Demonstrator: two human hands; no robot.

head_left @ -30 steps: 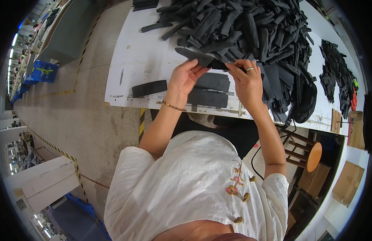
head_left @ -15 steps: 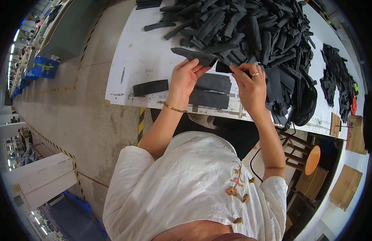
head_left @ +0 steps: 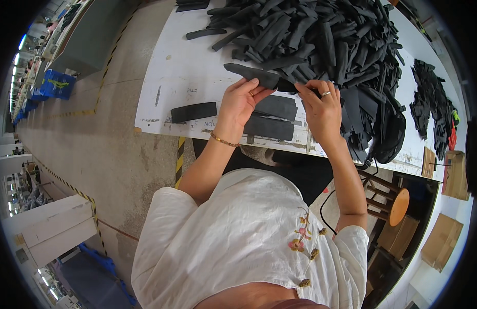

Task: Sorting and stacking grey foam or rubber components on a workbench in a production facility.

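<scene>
A: What fills the foreground?

B: A white short-sleeved blouse, worn by the person at work, with embroidered flowers down its right side.

A: And the hands?

B: Both are raised above the near part of a white worktable. The left hand, a bracelet at its wrist, pinches a dark gray fabric tube between thumb and fingers. The right hand, wearing a ring, pinches a short black piece between thumb and forefinger.

A: Where do those two pieces meet?

B: End to end, between the hands and over the tabletop. Whether one slips inside the other, I cannot tell.

A: What lies just below?

B: Flat dark strips. A single strip sits left of the left wrist; more strips lie side by side between the forearms.

A: To the right?

B: A black bag rests by the table's near edge, above a round-seated wooden stool on the floor.

A: And farther off?

B: A large, jumbled pile of rolled dark fabric pieces covers the table beyond the hands. Another dark heap lies farther right. Across the floor to the left, past black-and-yellow tape, stands a blue crate.
</scene>
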